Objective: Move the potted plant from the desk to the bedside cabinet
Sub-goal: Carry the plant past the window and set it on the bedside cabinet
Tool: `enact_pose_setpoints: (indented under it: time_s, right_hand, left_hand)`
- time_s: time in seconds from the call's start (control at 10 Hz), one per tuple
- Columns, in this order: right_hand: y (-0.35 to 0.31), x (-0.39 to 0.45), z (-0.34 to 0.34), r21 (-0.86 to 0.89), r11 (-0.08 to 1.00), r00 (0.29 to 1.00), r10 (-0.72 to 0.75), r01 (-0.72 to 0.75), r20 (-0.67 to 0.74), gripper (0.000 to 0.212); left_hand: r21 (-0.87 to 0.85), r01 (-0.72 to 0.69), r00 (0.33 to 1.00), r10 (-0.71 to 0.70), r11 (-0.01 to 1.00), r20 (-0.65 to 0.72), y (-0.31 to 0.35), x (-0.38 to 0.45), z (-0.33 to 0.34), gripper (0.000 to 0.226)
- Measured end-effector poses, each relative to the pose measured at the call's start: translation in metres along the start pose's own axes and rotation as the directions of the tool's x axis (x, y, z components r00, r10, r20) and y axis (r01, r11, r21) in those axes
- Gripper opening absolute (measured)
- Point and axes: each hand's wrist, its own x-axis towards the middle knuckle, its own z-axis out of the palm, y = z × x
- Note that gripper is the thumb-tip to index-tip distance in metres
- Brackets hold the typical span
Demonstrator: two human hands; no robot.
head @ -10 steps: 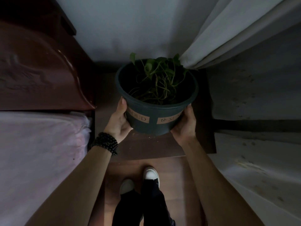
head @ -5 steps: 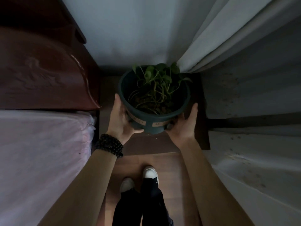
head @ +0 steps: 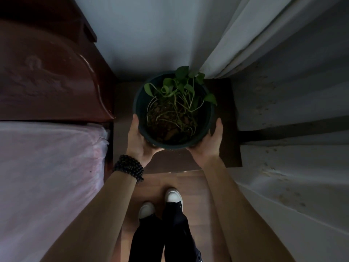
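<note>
We're lowering the pot (head: 173, 110) onto the cabinet (head: 229, 129) now, way lower than a second ago; left hand (head: 138, 140) at 8 o'clock, right hand (head: 207, 142) at 4, both cupping it. Nearly done.

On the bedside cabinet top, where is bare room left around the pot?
Bare strips of the cabinet top lie between the pot and headboard, and along the near edge. The far right corner is crowded: curtain meets the leaves.
</note>
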Motion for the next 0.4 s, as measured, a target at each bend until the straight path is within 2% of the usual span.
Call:
enact_pose_setpoints:
  time_s: [0.2,0.3,0.4]
  right_hand:
    - [-0.006,-0.014,0.001,-0.075,0.997,0.997,-0.032,0.027,-0.065,0.054]
    - [-0.012,-0.036,0.007,-0.144,0.987,0.991,-0.082,0.067,-0.104,0.044]
    - [-0.022,-0.057,0.019,-0.247,0.967,0.987,-0.097,0.063,-0.128,0.035]
  left_hand:
    - [-0.054,0.01,0.993,-0.016,0.998,-0.117,0.004,-0.017,0.002,0.048]
    - [-0.059,0.026,0.986,-0.035,0.998,-0.166,0.018,-0.042,0.011,0.05]
    - [-0.051,0.016,0.972,-0.027,0.999,-0.232,0.039,-0.066,0.023,0.039]
